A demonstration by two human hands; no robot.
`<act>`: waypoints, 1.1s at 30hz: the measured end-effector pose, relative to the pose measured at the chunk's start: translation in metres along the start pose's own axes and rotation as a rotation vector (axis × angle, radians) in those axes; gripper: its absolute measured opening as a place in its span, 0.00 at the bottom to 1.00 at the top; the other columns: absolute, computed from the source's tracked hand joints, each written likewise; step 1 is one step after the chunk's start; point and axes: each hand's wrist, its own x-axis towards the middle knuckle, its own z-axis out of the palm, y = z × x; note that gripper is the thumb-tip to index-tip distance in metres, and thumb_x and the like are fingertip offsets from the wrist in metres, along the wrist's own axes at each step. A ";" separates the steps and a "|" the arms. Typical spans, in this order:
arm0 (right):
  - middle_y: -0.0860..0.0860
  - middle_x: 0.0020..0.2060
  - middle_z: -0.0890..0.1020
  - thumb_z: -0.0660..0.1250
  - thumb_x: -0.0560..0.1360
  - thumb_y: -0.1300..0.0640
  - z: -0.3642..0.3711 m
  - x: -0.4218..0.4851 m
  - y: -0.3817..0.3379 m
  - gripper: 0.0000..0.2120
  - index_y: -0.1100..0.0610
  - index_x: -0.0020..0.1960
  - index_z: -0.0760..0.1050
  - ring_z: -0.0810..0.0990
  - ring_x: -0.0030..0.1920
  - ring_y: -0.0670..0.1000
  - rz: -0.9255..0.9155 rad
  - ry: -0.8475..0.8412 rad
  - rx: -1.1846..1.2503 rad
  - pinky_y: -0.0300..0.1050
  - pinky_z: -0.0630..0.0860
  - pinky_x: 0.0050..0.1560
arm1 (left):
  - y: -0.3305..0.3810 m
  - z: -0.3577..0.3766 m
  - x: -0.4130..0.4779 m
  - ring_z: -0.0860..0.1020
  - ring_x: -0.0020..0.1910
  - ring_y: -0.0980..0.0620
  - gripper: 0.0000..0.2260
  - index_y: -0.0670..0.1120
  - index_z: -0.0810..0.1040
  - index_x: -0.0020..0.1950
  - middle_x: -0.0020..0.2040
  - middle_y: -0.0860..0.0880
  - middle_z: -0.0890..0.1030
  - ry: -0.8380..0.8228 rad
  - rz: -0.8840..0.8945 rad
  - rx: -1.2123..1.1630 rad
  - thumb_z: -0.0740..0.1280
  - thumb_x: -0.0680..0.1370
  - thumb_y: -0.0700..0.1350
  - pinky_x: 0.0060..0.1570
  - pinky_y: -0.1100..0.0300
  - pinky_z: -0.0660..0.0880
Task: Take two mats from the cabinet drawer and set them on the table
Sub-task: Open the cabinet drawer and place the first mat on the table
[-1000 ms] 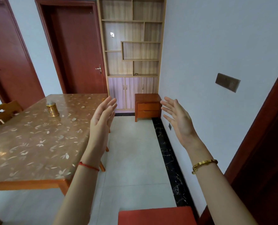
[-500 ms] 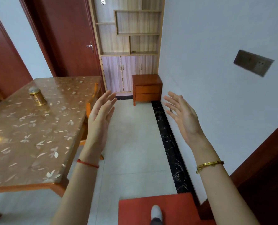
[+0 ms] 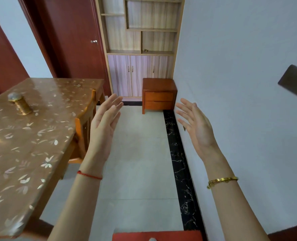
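A small reddish wooden cabinet (image 3: 159, 94) with two closed drawers stands on the floor at the far end, against the right wall. No mats are visible. The table (image 3: 31, 136) with a glossy brown flower-patterned cover fills the left side. My left hand (image 3: 104, 126) and my right hand (image 3: 196, 127) are raised in front of me, palms facing each other, fingers spread and empty, well short of the cabinet.
A gold metal canister (image 3: 20, 103) stands on the table. An orange wooden chair (image 3: 84, 126) is tucked at the table's right edge. A tall shelf unit (image 3: 140, 49) stands behind the cabinet, a dark red door (image 3: 71, 37) to its left. A red mat (image 3: 158, 236) lies at my feet.
The view has moved forward and tilted down; the cabinet and shelf unit look nearer. Both hands stay raised and open in much the same pose.
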 end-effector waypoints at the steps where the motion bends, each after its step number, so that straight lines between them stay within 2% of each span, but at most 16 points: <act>1: 0.50 0.67 0.75 0.48 0.83 0.47 -0.004 0.014 0.002 0.23 0.55 0.73 0.66 0.73 0.67 0.49 0.004 -0.005 0.001 0.53 0.65 0.72 | -0.005 0.004 0.011 0.76 0.68 0.54 0.20 0.49 0.72 0.71 0.68 0.50 0.78 0.003 0.000 0.005 0.61 0.78 0.47 0.72 0.54 0.68; 16: 0.49 0.65 0.77 0.50 0.83 0.47 -0.029 0.191 0.054 0.22 0.54 0.71 0.69 0.75 0.65 0.47 0.083 -0.044 0.035 0.52 0.68 0.71 | -0.093 0.037 0.162 0.76 0.68 0.54 0.16 0.49 0.71 0.72 0.68 0.52 0.78 0.081 -0.053 0.032 0.57 0.84 0.45 0.72 0.53 0.68; 20: 0.50 0.66 0.76 0.49 0.83 0.47 -0.028 0.253 0.067 0.22 0.54 0.72 0.67 0.74 0.66 0.48 0.087 -0.026 0.010 0.53 0.66 0.72 | -0.118 0.044 0.222 0.76 0.67 0.55 0.15 0.51 0.72 0.69 0.67 0.52 0.78 0.071 -0.052 0.010 0.57 0.84 0.45 0.72 0.55 0.69; 24: 0.49 0.66 0.76 0.49 0.83 0.47 -0.027 0.318 0.077 0.22 0.54 0.72 0.67 0.74 0.66 0.48 0.085 -0.007 0.000 0.53 0.66 0.72 | -0.139 0.051 0.288 0.76 0.68 0.54 0.16 0.49 0.72 0.70 0.68 0.50 0.78 0.036 -0.036 -0.022 0.58 0.82 0.45 0.71 0.56 0.69; 33: 0.50 0.67 0.75 0.50 0.83 0.47 -0.023 0.470 0.096 0.22 0.54 0.73 0.66 0.74 0.66 0.49 0.106 0.051 -0.030 0.54 0.67 0.71 | -0.189 0.062 0.440 0.77 0.67 0.55 0.14 0.53 0.73 0.68 0.66 0.53 0.79 0.027 -0.060 -0.014 0.56 0.84 0.43 0.69 0.58 0.71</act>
